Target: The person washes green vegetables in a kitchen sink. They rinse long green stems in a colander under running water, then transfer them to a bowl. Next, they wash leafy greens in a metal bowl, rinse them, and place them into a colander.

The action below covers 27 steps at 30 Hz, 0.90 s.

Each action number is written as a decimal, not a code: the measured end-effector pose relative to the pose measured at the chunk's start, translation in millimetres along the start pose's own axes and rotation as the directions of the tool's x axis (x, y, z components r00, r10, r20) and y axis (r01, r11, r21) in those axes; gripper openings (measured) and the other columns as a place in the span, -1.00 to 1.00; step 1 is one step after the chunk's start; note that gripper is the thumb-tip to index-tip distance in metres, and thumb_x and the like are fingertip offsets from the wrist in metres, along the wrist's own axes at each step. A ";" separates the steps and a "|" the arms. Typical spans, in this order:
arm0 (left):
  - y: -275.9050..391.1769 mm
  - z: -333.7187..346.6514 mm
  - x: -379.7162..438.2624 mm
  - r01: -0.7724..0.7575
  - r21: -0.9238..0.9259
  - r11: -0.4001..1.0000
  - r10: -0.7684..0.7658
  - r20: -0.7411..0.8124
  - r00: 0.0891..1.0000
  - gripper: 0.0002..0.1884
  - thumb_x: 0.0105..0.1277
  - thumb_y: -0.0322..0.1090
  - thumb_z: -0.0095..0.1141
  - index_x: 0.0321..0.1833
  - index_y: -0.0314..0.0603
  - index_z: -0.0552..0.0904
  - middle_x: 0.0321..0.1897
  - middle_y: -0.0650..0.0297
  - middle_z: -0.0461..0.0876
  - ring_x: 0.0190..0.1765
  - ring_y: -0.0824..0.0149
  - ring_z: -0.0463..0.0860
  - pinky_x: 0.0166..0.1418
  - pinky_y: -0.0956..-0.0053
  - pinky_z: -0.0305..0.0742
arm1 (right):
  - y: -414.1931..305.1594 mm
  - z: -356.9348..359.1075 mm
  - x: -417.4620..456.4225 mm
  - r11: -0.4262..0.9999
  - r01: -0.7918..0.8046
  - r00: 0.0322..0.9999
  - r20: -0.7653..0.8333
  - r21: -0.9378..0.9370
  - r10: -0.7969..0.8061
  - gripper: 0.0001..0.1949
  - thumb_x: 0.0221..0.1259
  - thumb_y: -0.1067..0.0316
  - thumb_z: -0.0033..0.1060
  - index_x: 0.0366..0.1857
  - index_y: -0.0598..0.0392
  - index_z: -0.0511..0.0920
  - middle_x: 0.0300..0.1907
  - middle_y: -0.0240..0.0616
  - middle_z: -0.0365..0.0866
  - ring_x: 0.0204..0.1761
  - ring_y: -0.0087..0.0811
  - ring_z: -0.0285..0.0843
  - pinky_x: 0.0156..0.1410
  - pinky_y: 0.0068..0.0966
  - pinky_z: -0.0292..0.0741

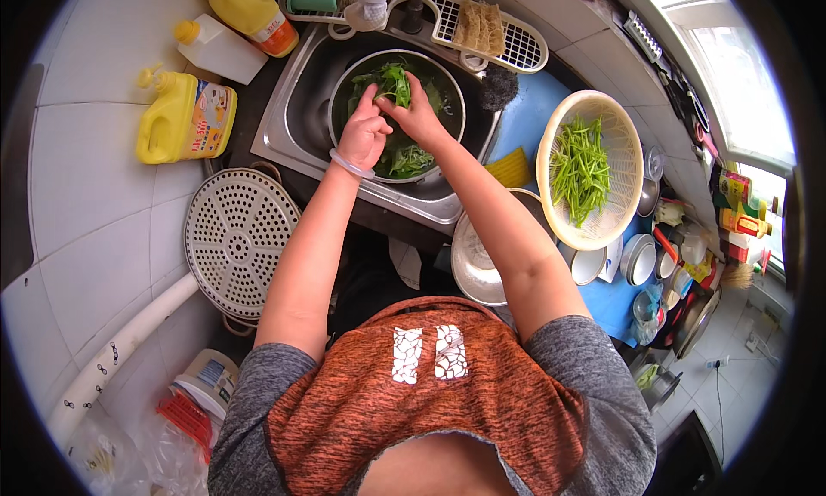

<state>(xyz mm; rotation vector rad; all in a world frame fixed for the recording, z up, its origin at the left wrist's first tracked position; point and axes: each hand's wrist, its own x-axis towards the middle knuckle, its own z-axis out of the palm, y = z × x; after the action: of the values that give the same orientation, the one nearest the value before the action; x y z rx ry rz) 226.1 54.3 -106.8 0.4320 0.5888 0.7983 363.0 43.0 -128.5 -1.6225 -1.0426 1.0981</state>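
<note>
A bunch of leafy greens [395,84] is held between my two hands, above a round metal basin [462,102] standing in the steel sink [308,96]. My right hand [418,114] grips the leaves from the right, its thumb across the stems. On the other side, my left hand [365,133], with a pale bangle at the wrist, touches the same stems with its upper fingers; its lower fingers are curled. More wet greens [408,160] lie in the basin below. To the right, a cream plastic colander [623,173] holds cut green stems [581,170].
A faucet [413,22] and a white rack [523,54] with a loofah piece [479,28] border the sink's back. A yellow detergent jug [187,118] stands left, above a perforated steamer tray [239,244]. Beside my right forearm are a metal pan [474,270] and several bowls [639,260].
</note>
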 end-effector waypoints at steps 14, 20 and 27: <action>75.6 17.7 -9.8 0.182 0.270 0.946 -0.165 -0.084 0.983 -0.40 0.31 -0.65 -0.16 0.45 -0.38 0.14 0.34 -0.14 0.33 0.37 -0.09 0.42 0.23 0.00 0.60 | -71.5 -65.5 9.8 0.949 0.135 0.989 -0.018 -0.287 -0.146 -0.51 0.03 0.50 0.34 0.15 0.03 0.59 -0.14 -0.26 0.74 -0.13 -0.50 0.65 0.05 -0.51 0.55; 44.8 -20.6 -7.9 -0.119 -0.229 0.966 0.082 -0.165 0.983 -0.49 0.29 -0.72 -0.21 0.34 -0.50 0.25 0.37 -0.25 0.31 0.38 -0.12 0.42 0.30 0.16 0.58 | -74.3 -72.6 7.7 0.976 0.157 0.984 -0.059 -0.153 -0.168 -0.52 -0.03 0.46 0.36 0.10 -0.04 0.64 -0.14 -0.08 0.74 -0.05 -0.24 0.72 0.09 -0.41 0.57; -3.2 -1.8 -85.3 -0.089 0.339 0.937 0.235 -0.421 0.876 -0.68 0.33 -0.63 -0.14 0.14 -0.33 0.41 -0.03 -0.03 0.60 -0.13 0.14 0.71 -0.19 0.34 0.72 | -7.1 -59.6 -1.1 0.909 -0.099 0.990 -0.134 -0.405 0.048 -0.48 -0.12 0.34 0.37 0.09 -0.05 0.63 -0.07 0.00 0.70 0.04 -0.02 0.64 0.17 -0.25 0.55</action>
<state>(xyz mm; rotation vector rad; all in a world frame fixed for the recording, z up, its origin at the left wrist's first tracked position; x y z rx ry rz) 179.4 -12.8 -82.4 0.5935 1.1420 0.9845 418.5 31.2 -108.9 -2.0508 -1.1962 0.8488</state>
